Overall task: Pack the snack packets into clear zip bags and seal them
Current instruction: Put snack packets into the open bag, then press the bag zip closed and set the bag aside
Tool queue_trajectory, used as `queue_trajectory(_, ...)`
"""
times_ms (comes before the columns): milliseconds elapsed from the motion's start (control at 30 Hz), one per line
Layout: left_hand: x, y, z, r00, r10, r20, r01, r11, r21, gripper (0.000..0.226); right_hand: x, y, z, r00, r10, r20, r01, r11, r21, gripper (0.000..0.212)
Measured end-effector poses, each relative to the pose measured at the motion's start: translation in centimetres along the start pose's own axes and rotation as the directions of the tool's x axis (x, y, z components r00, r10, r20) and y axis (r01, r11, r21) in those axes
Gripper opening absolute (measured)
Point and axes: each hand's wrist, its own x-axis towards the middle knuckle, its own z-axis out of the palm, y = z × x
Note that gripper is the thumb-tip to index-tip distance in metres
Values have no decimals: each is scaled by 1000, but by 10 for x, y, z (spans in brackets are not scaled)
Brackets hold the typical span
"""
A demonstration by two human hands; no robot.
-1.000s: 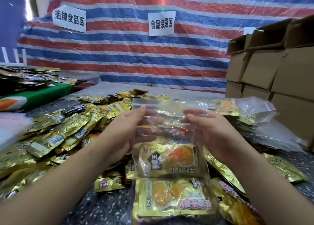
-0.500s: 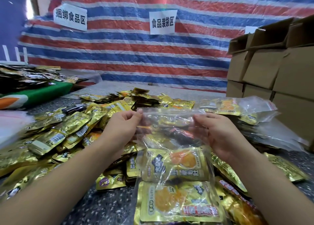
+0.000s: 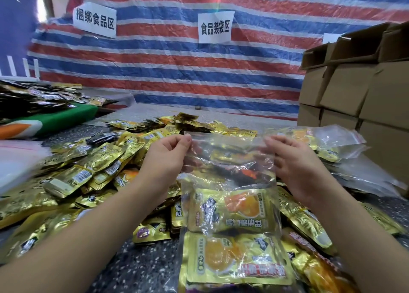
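Observation:
A clear zip bag (image 3: 228, 159) hangs upright in front of me, its zip strip at the top. Two gold snack packets (image 3: 232, 210) sit inside its lower half, one above the other. My left hand (image 3: 164, 159) pinches the bag's top left corner between thumb and fingers. My right hand (image 3: 292, 162) pinches the top right corner. A big heap of loose gold snack packets (image 3: 93, 173) covers the table to the left and behind the bag.
Filled clear bags (image 3: 327, 144) lie at the right, beside stacked cardboard boxes (image 3: 358, 93). A green board (image 3: 66, 117) with dark packets is at the far left. Speckled tabletop (image 3: 137, 266) shows between my forearms. A striped tarp hangs behind.
My hands have lowered the bag and slid out along the zip strip to its two top corners. The top edge is now pulled straight between them.

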Motion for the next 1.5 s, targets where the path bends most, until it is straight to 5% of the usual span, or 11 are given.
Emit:
queue_trajectory(100,-3,-1,3,999,28,27,-29,999,41,26,-3,-13,4,931,-351,-98,279,861,-424,12)
queue_trajectory(167,-1,-1,2,999,41,35,-43,997,59,26,-3,-28,21,876,-472,101,423,649,-632,22)
queue_trajectory(267,3,-1,-1,996,76,43,-79,993,82,27,5,-40,54,846,-336,414,526,398,-752,35)
queue_trajectory(400,3,-3,3,993,103,48,-108,989,104,25,14,-50,85,837,-127,532,544,297,-785,15)
queue_trajectory(1100,4,-3,0,993,120,0,-117,971,208,21,13,-38,101,914,-43,402,377,453,-808,17)
queue_trajectory(1500,5,-10,1,983,180,-23,-166,943,288,20,10,-37,101,921,-69,384,377,404,-833,18)
